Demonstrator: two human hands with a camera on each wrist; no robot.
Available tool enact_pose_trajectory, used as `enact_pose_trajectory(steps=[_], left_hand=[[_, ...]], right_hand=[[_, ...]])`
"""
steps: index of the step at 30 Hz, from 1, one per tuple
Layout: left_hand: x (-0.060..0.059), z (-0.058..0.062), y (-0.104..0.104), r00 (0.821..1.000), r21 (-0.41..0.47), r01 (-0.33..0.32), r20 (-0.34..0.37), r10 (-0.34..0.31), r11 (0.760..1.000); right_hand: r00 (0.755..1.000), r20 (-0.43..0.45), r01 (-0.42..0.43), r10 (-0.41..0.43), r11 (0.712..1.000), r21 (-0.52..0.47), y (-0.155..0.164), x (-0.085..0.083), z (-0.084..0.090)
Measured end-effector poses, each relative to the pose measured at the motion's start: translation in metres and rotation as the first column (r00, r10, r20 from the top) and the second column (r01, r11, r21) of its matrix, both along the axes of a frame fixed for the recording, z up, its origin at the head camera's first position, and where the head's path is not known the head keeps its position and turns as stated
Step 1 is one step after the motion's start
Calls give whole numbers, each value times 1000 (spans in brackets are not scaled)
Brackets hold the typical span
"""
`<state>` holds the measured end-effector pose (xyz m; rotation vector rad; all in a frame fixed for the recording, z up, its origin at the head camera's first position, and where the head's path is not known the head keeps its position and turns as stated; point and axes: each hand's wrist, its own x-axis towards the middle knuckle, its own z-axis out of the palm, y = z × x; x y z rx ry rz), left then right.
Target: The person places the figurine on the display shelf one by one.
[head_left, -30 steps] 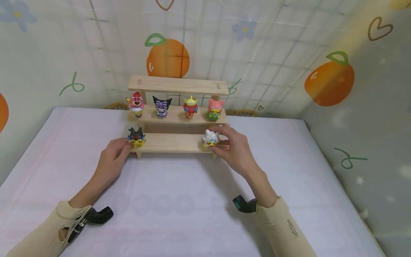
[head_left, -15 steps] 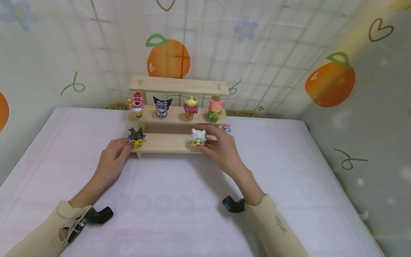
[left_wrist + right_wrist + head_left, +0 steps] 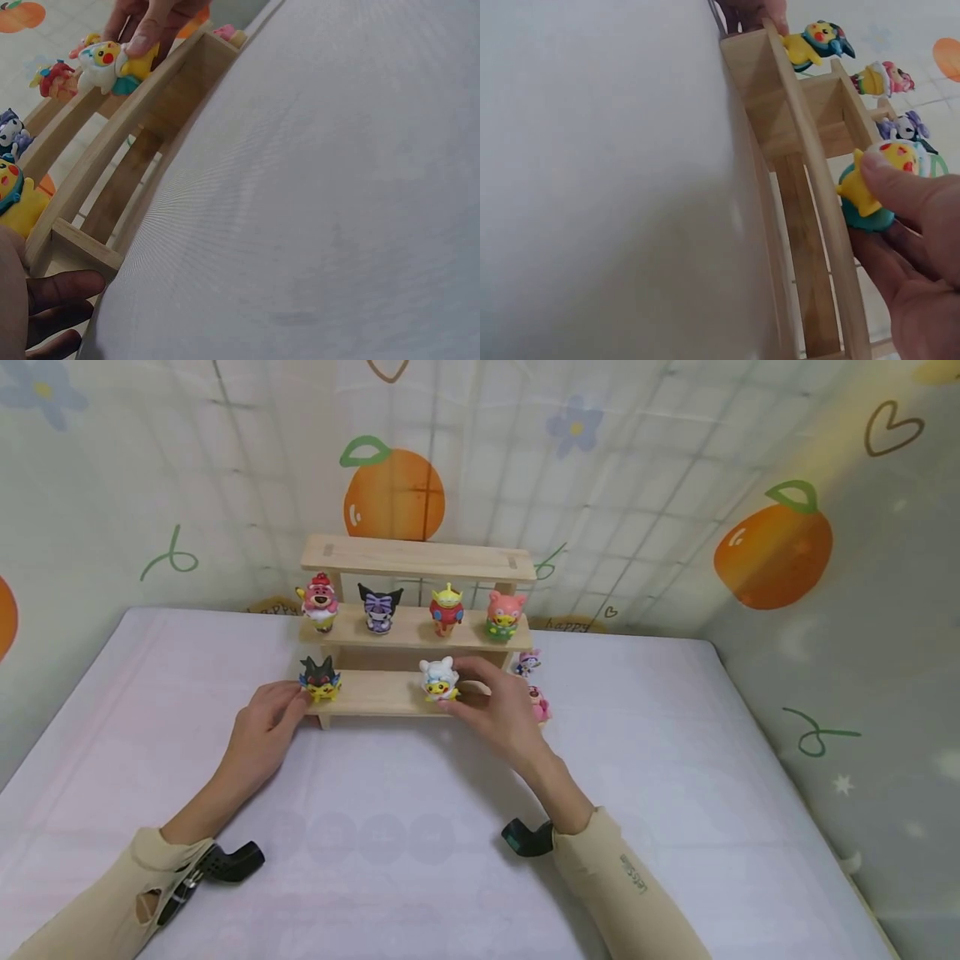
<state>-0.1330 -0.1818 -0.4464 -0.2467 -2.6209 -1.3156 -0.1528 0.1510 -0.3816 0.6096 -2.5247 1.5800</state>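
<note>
A three-tier wooden display shelf (image 3: 375,696) stands at the back of the table. My right hand (image 3: 498,706) pinches a small yellow figurine in a white hood (image 3: 438,681) between thumb and fingers, at the bottom tier right of its middle. In the right wrist view the figurine's teal base (image 3: 870,217) shows close over the tier's front edge. My left hand (image 3: 264,722) holds the left end of the bottom tier, its fingers (image 3: 64,289) by the end support. Beside that thumb stands a yellow figurine with a black spiky hood (image 3: 321,681).
On the middle tier stand a pink bear figurine (image 3: 320,602), a purple-and-black one (image 3: 378,608), a green-headed one in red (image 3: 446,610) and a pink-hooded one (image 3: 502,615). Right of the shelf are a purple-pink figurine (image 3: 528,662) and a pink one (image 3: 537,703).
My right hand has moved left along the bottom tier with the white-hooded figurine, uncovering the figurines right of the shelf. The left hand has stayed at the shelf's left end.
</note>
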Motion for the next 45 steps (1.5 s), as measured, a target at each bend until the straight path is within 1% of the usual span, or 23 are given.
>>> enact_pose_trajectory(steps=[5, 12, 14, 16, 19, 24, 26, 34, 39, 45], left_hand=[[1, 0, -1, 1000, 3, -5, 13, 5, 1000], [1, 0, 0, 1000, 10, 0, -15, 0, 1000], [0, 0, 0, 1000, 12, 2, -21, -2, 1000], [0, 0, 0, 1000, 12, 3, -21, -3, 1000], [0, 0, 0, 1000, 11, 4, -16, -4, 1000], [0, -1, -1, 1000, 14, 2, -14, -2, 1000], [0, -1, -1, 1000, 16, 1, -12, -1, 1000], [0, 2, 0, 1000, 8, 6, 14, -6, 1000], [-1, 1, 0, 1000, 10, 6, 18, -7, 1000], [-1, 0, -1, 1000, 9, 5, 17, -5, 1000]], right_hand=[[1000, 18, -3, 4, 1000, -13, -4, -2, -2], [999, -19, 45, -43, 993, 112, 0, -3, -1], [998, -25, 56, -53, 991, 121, 1, -3, -2], [999, -21, 48, -46, 993, 107, -1, -4, -3], [998, -40, 44, -40, 992, 119, -8, -6, -5], [998, -57, 7, 0, 993, 117, -23, -10, -7], [999, -46, -15, 20, 995, 97, -29, -12, -8], [998, -29, -49, 51, 995, 84, -45, -17, -8], [998, -9, -63, 64, 994, 94, -54, -18, -8], [996, -16, -89, 91, 992, 94, -63, -21, -9]])
